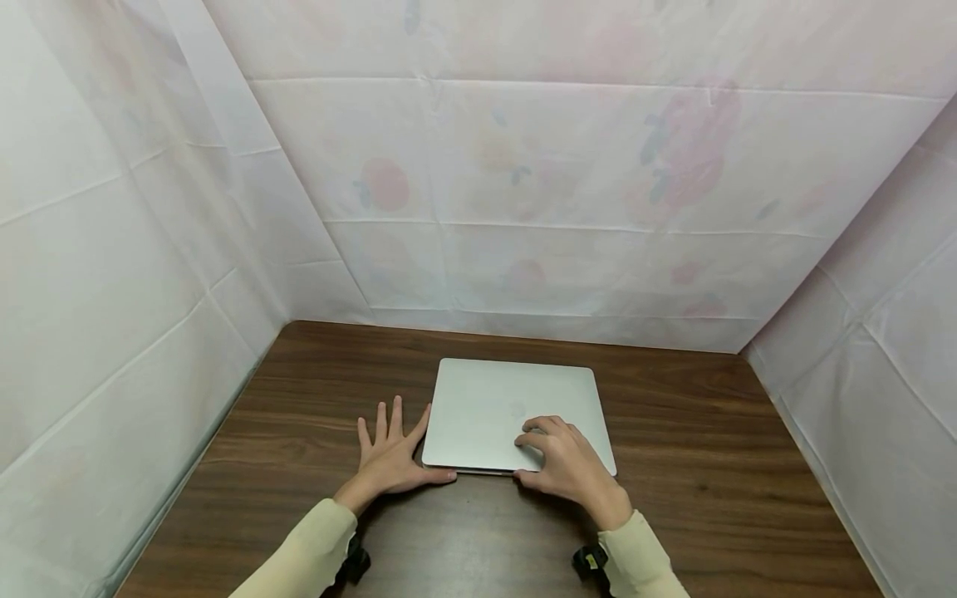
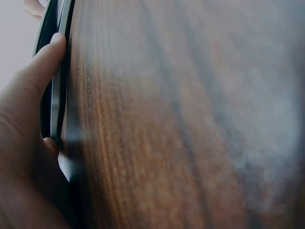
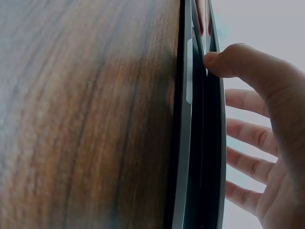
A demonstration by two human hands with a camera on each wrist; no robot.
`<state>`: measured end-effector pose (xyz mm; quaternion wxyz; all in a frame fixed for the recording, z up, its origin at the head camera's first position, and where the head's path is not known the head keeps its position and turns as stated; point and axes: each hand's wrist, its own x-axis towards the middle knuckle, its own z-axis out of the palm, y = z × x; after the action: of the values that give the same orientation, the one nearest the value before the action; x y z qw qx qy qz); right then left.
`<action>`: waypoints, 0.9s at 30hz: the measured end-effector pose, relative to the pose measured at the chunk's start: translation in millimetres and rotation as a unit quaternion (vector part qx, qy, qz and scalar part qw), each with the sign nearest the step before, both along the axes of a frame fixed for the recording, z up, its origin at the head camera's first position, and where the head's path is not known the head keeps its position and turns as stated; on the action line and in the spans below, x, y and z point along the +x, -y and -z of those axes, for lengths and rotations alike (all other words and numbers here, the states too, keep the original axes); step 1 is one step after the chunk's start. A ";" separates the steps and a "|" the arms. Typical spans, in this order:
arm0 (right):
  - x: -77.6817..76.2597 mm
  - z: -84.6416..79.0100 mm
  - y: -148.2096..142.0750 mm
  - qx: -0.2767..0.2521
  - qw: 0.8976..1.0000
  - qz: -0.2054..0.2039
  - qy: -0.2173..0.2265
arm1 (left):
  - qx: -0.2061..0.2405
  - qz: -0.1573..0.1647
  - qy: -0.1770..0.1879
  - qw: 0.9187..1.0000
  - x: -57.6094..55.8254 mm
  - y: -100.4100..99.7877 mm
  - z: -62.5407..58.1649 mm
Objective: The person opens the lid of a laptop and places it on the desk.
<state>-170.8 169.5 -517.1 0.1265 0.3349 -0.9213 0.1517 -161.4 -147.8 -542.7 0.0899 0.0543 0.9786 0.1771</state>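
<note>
A silver laptop (image 1: 478, 407) lies on the wooden table, and its lid (image 3: 217, 143) stands slightly raised from the base (image 3: 183, 162) along the front edge. My right hand (image 1: 570, 467) grips that lid at the front, the thumb tip at its underside and the other fingers bent over its top. At the laptop's front left corner is my left hand (image 1: 392, 463), its fingers spread on the table. The left thumb (image 2: 45, 59) lies straight along the front edge of the base, touching it. A dark gap between lid and base shows in both wrist views.
The brown wooden table (image 1: 710, 465) extends on both sides of the laptop. Pale printed cloth (image 1: 538, 191) hangs behind it and along the left and right sides. Black straps with small devices (image 1: 589, 561) sit at both wrists.
</note>
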 end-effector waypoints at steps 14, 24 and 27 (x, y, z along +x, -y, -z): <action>-0.7 -3.3 -1.0 0.001 1.000 -0.001 0.002 | -0.004 0.003 -0.002 1.000 -0.8 0.1 0.6; -1.4 -4.2 -1.8 -0.013 1.000 -0.003 0.001 | -0.010 0.005 0.000 1.000 -1.9 0.2 1.4; -1.4 -5.5 -1.6 -0.011 1.000 -0.001 0.005 | -0.011 0.005 0.003 1.000 -2.7 0.5 2.0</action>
<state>-172.2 171.2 -511.6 0.1252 0.3338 -0.9199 0.1635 -164.2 -148.3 -544.8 0.0943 0.0574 0.9799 0.1663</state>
